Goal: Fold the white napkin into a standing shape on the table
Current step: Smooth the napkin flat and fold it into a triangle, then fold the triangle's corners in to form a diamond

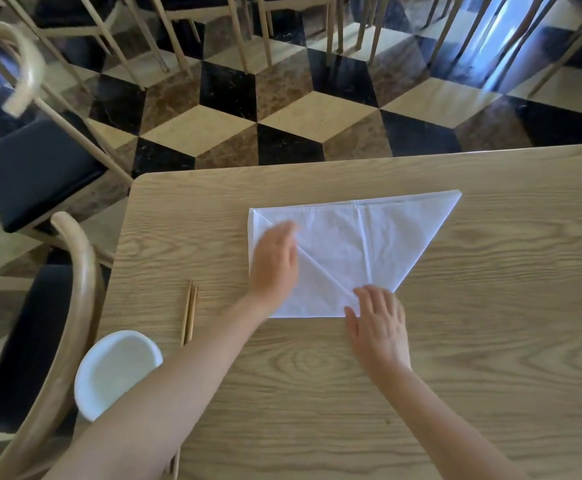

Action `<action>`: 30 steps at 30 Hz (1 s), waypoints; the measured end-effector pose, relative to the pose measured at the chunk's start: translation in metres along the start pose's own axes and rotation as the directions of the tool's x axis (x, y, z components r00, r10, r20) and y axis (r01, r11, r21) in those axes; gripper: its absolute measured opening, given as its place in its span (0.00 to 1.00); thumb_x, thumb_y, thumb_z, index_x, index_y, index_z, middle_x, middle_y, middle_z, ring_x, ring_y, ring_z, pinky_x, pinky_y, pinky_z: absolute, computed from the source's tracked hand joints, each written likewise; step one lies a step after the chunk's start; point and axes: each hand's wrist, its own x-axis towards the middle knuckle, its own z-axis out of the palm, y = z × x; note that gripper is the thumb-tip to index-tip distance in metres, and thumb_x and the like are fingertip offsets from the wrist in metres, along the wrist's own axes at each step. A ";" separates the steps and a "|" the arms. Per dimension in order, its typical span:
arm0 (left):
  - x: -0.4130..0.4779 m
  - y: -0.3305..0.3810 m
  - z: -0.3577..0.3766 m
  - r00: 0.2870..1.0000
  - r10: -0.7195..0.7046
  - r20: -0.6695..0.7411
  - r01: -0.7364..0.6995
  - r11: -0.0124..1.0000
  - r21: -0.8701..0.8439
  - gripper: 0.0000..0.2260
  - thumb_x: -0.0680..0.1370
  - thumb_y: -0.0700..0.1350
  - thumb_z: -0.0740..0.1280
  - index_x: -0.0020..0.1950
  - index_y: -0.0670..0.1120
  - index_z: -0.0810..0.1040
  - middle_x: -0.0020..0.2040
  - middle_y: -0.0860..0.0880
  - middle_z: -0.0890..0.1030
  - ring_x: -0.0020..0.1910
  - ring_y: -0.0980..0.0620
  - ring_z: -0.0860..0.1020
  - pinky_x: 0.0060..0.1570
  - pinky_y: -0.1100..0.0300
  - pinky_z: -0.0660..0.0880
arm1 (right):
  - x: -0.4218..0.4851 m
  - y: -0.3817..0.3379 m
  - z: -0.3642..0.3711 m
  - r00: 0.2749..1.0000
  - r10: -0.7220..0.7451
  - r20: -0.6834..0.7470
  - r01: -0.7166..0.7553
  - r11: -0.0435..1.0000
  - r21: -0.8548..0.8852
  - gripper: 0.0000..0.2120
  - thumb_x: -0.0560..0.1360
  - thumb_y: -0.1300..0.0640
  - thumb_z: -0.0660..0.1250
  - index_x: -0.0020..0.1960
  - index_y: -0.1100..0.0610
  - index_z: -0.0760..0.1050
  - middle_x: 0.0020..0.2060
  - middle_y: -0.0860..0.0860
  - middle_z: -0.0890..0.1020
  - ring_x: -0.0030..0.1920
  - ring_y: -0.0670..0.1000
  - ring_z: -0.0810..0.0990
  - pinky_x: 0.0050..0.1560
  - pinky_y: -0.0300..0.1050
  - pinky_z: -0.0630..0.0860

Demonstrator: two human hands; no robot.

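The white napkin [348,244] lies flat on the table [490,341], its left corner seemingly folded down diagonally.

Beyond the light wooden desk [490,341] lies a cube-patterned black, tan and cream floor [282,116]; dark-cushioned wooden chairs [33,168] stand left of it.

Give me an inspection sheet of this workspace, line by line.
Surface: wooden table, light grain, bare around the work.
Job's things: white napkin lying flat, left corner folded in to a diagonal crease, right corner still pointed; not standing.
Clutter: chopsticks left of the napkin; white bowl at the near left edge.
Grips: left hand flat on the folded flap; right hand pressing the bottom point.
Cables: nothing seen.
Surroundings: wooden chairs with dark seats, patterned tile floor.
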 end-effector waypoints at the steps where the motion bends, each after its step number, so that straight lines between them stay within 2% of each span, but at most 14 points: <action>1: -0.017 0.003 0.008 0.986 0.136 0.101 -0.142 0.988 0.053 0.16 0.79 0.41 0.55 0.64 0.39 0.73 0.64 0.40 0.76 0.65 0.41 0.72 0.66 0.45 0.65 | 0.000 -0.005 0.005 0.994 -0.094 0.051 0.094 0.996 0.013 0.21 0.74 0.51 0.55 0.60 0.61 0.73 0.57 0.57 0.79 0.59 0.58 0.72 0.60 0.50 0.64; 2: -0.030 0.002 0.015 0.956 0.212 0.204 -0.238 0.965 0.113 0.18 0.80 0.45 0.53 0.66 0.41 0.73 0.66 0.42 0.74 0.67 0.43 0.70 0.68 0.43 0.62 | 0.000 -0.009 0.010 0.976 -0.180 0.121 0.180 0.984 0.009 0.24 0.74 0.50 0.54 0.65 0.62 0.70 0.63 0.57 0.76 0.65 0.58 0.70 0.66 0.50 0.59; 3: -0.040 -0.002 0.020 0.931 0.226 0.287 -0.281 0.945 0.166 0.20 0.81 0.49 0.51 0.68 0.43 0.71 0.69 0.44 0.72 0.70 0.45 0.68 0.69 0.41 0.60 | -0.003 -0.012 0.016 0.952 -0.237 0.196 0.243 0.970 -0.008 0.26 0.75 0.49 0.53 0.68 0.62 0.67 0.68 0.57 0.71 0.69 0.57 0.67 0.69 0.51 0.55; 6: -0.043 -0.016 0.023 0.892 0.168 0.419 -0.310 0.903 0.298 0.27 0.81 0.58 0.42 0.73 0.46 0.63 0.73 0.48 0.65 0.73 0.48 0.61 0.69 0.41 0.53 | -0.007 -0.010 0.024 0.911 -0.263 0.317 0.301 0.950 -0.079 0.31 0.77 0.43 0.49 0.73 0.61 0.60 0.73 0.55 0.61 0.74 0.52 0.58 0.72 0.50 0.50; 9: -0.027 -0.028 0.017 0.896 0.062 0.441 -0.252 0.887 0.386 0.28 0.79 0.60 0.41 0.76 0.48 0.51 0.76 0.51 0.55 0.75 0.50 0.55 0.72 0.46 0.46 | -0.008 0.001 0.020 0.904 -0.274 0.328 0.319 0.944 -0.090 0.29 0.79 0.42 0.45 0.74 0.59 0.57 0.74 0.53 0.60 0.74 0.49 0.54 0.73 0.48 0.49; 12: -0.004 -0.049 0.004 0.895 -0.105 0.433 -0.134 0.863 0.486 0.30 0.77 0.62 0.37 0.76 0.51 0.39 0.75 0.54 0.39 0.75 0.55 0.38 0.73 0.50 0.36 | -0.015 0.014 0.013 0.902 -0.264 0.341 0.312 0.946 -0.092 0.29 0.80 0.42 0.40 0.74 0.58 0.56 0.74 0.52 0.59 0.74 0.48 0.53 0.72 0.49 0.52; 15: 0.015 -0.061 -0.009 0.885 -0.180 0.429 -0.099 0.828 0.552 0.28 0.78 0.61 0.38 0.75 0.50 0.35 0.75 0.53 0.36 0.73 0.56 0.33 0.73 0.49 0.34 | -0.024 0.027 0.009 0.913 -0.243 0.328 0.286 0.954 -0.087 0.29 0.80 0.42 0.40 0.74 0.58 0.55 0.74 0.51 0.59 0.74 0.48 0.53 0.73 0.49 0.51; 21: 0.019 -0.058 -0.012 0.859 -0.219 0.463 -0.093 0.822 0.562 0.29 0.79 0.61 0.38 0.75 0.50 0.35 0.76 0.54 0.36 0.73 0.58 0.33 0.72 0.46 0.34 | -0.035 0.037 0.000 0.934 -0.217 0.283 0.244 0.968 -0.062 0.27 0.81 0.44 0.42 0.74 0.58 0.56 0.73 0.51 0.60 0.74 0.47 0.54 0.73 0.48 0.50; 23: 0.018 -0.051 -0.013 0.850 -0.266 0.454 -0.020 0.846 0.533 0.29 0.80 0.60 0.42 0.76 0.49 0.37 0.76 0.54 0.37 0.73 0.57 0.35 0.72 0.47 0.33 | -0.034 0.035 0.001 0.949 -0.213 0.232 0.228 0.973 -0.040 0.26 0.80 0.45 0.47 0.73 0.58 0.60 0.72 0.50 0.62 0.73 0.47 0.57 0.73 0.47 0.51; 25: 0.004 -0.045 -0.016 0.885 -0.198 0.421 -0.012 0.895 0.445 0.29 0.81 0.57 0.47 0.76 0.46 0.43 0.77 0.51 0.42 0.76 0.53 0.41 0.73 0.48 0.37 | -0.032 0.035 0.004 0.964 -0.231 0.134 0.235 0.972 -0.019 0.22 0.78 0.50 0.55 0.69 0.59 0.67 0.69 0.51 0.68 0.71 0.48 0.64 0.72 0.48 0.53; 27: -0.030 -0.036 -0.024 0.909 0.049 0.414 -0.201 0.921 0.334 0.27 0.80 0.56 0.50 0.74 0.41 0.58 0.75 0.44 0.58 0.74 0.45 0.57 0.73 0.49 0.50 | -0.027 0.035 0.005 0.958 -0.282 0.042 0.284 0.958 -0.048 0.19 0.74 0.61 0.64 0.64 0.60 0.73 0.65 0.53 0.75 0.66 0.52 0.73 0.71 0.49 0.58; 29: -0.071 -0.033 -0.033 0.864 0.268 0.426 -0.415 0.859 0.300 0.21 0.79 0.50 0.55 0.68 0.40 0.71 0.68 0.42 0.72 0.67 0.43 0.71 0.69 0.52 0.60 | -0.020 0.035 0.005 0.947 -0.318 0.031 0.320 0.941 -0.113 0.22 0.65 0.70 0.70 0.59 0.62 0.77 0.59 0.55 0.80 0.57 0.56 0.78 0.65 0.49 0.66; 30: -0.087 -0.036 -0.037 0.853 0.326 0.407 -0.464 0.831 0.306 0.18 0.77 0.45 0.61 0.65 0.40 0.74 0.64 0.42 0.76 0.64 0.44 0.74 0.67 0.52 0.64 | -0.017 0.034 0.003 0.944 -0.329 0.027 0.329 0.932 -0.154 0.22 0.62 0.72 0.70 0.55 0.62 0.77 0.55 0.55 0.81 0.51 0.57 0.79 0.61 0.50 0.70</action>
